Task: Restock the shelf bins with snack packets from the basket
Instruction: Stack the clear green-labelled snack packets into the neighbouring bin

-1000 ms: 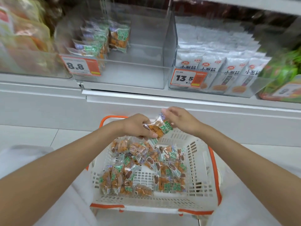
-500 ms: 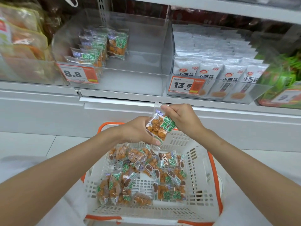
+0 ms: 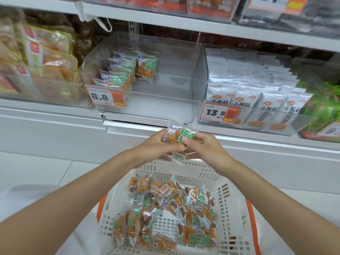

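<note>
Snack packet [image 3: 179,138], upright, held above the far rim of the white basket [image 3: 185,168] and below the clear shelf bin [image 3: 165,107]. Left hand [image 3: 158,147] grips its left edge with curled fingers; right hand [image 3: 203,148] pinches its right edge. Loose packets [image 3: 165,208] lie in the basket; stocked packets [image 3: 127,70] stand at the bin's left side, behind the price tag [image 3: 106,97] marked 8.8.

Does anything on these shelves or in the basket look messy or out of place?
Nothing spilled or torn. The clear bin tagged 8.8 is mostly bare, shelf packets crowded at its left; loose packets lie jumbled in the basket.
</note>
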Demonstrator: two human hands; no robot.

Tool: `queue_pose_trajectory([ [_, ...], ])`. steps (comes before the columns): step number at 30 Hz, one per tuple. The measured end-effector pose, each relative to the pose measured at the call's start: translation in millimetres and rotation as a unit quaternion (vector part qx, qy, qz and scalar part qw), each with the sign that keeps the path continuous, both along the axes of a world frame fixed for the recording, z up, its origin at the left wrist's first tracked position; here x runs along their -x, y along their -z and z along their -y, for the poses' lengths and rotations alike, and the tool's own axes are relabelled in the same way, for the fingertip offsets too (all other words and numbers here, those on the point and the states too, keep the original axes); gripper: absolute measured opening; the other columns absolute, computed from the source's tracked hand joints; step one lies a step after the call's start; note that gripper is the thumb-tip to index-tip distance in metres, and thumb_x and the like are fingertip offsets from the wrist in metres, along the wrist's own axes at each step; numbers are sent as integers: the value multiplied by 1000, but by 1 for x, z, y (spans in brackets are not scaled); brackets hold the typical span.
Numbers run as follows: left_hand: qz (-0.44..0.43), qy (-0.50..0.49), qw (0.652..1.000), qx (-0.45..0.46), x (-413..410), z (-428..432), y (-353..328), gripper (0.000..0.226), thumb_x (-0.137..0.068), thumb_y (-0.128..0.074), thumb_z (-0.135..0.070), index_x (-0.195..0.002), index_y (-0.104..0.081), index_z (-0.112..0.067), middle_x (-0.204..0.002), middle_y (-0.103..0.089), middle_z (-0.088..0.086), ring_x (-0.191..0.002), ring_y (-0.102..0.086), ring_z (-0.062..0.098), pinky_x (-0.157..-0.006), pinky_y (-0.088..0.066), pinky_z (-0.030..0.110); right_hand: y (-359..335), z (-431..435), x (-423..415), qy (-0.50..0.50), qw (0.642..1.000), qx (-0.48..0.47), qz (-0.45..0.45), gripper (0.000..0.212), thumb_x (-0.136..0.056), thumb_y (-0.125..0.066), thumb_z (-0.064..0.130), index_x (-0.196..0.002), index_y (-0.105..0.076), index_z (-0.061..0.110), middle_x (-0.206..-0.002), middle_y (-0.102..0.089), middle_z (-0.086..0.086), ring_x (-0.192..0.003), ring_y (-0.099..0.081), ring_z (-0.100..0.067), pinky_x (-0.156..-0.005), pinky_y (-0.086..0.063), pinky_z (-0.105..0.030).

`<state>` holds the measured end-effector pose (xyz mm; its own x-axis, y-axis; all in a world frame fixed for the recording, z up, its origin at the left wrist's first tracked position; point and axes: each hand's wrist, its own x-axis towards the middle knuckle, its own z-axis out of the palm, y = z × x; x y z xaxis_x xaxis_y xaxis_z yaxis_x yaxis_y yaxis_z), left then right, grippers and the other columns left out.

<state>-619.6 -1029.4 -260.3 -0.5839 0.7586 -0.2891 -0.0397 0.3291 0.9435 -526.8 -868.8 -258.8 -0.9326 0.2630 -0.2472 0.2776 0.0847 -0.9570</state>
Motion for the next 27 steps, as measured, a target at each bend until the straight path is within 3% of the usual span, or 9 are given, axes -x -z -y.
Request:
queue_pose_trajectory([
  [3, -46, -54, 997, -22, 10, 2, -13, 35, -96, -50, -52, -111, -62, -22, -102, -65, -6, -85, -65, -5, -82, -57, 25, -12, 2, 10, -10, 999, -23, -22, 15, -92, -65, 21, -86, -61, 8, -88, -72, -13, -74, -68, -21, -65, -58, -24],
  [5, -92, -90, 990, -49, 20, 4, -26, 37, -102, -43, -39, -104, -63, -9, -88, -61, 1, -65, -63, -5, -62, -53, 17, -21, 3, 22, -22, 998, -34, -54, 6, -91, -66, 19, -93, -65, 13, -88, -74, -10, -75, -69, -20, -71, -60, -29],
  [8, -149, -131, 977, -81, 39, 1, -54, 41, -102, -45, -29, -100, -65, 6, -78, -55, 9, -53, -57, 0, -52, -47, 17, -42, 5, 48, -13, 994, -38, -102, 16, -86, -71, 14, -101, -65, 14, -91, -74, -7, -78, -71, -15, -70, -59, -27],
  [11, -167, -148, 970, -95, 72, -4, -84, 35, -102, -46, -27, -82, -64, -6, -70, -58, 1, -48, -57, -1, -46, -45, 13, -68, 4, 87, -4, 987, -58, -150, 17, -83, -74, 7, -95, -65, 16, -86, -72, -3, -72, -69, -9, -65, -58, -23],
  [14, -222, -159, 955, -114, 116, -10, -103, 30, -100, -52, -25, -73, -61, -14, -59, -57, -11, -52, -53, -1, -55, -46, 17, -85, -4, 132, 15, 979, -86, -182, 17, -82, -75, 7, -93, -66, 16, -84, -71, -3, -70, -68, -9, -67, -58, -25],
  [17, -265, -172, 946, -66, 166, -18, -102, 21, -96, -59, -30, -107, -64, -13, -89, -68, -2, -73, -63, 4, -73, -53, 22, -83, -14, 179, 18, 977, -123, -172, 19, -82, -77, 10, -92, -66, 21, -86, -71, 2, -74, -68, -8, -76, -59, -28],
  [20, -351, -165, 921, 43, 213, -26, -93, 30, -95, -60, -33, -109, -66, -7, -97, -70, 8, -86, -65, 19, -76, -50, 28, -64, -16, 229, 30, 976, -170, -136, 23, -83, -76, 13, -79, -60, 29, -82, -68, 3, -84, -69, -18, -85, -57, -38],
  [24, -421, -149, 870, 209, 262, -34, -85, 29, -98, -51, -36, -117, -69, -22, -121, -66, 5, -108, -60, 26, -91, -50, 37, -41, -13, 287, 50, 956, -283, -53, 36, -86, -73, 20, -63, -45, 24, -63, -51, 5, -63, -54, -16, -55, -44, -27],
  [27, -478, -144, 810, 307, 283, -33, -80, 36, -103, -36, -34, -134, -54, -39, -143, -52, 2, -129, -46, 29, -108, -37, 46, -27, -12, 316, 71, 942, -328, -9, 21, -88, -69, 25, -80, -54, 13, -79, -59, -2, -74, -55, -21, -59, -37, -26],
])
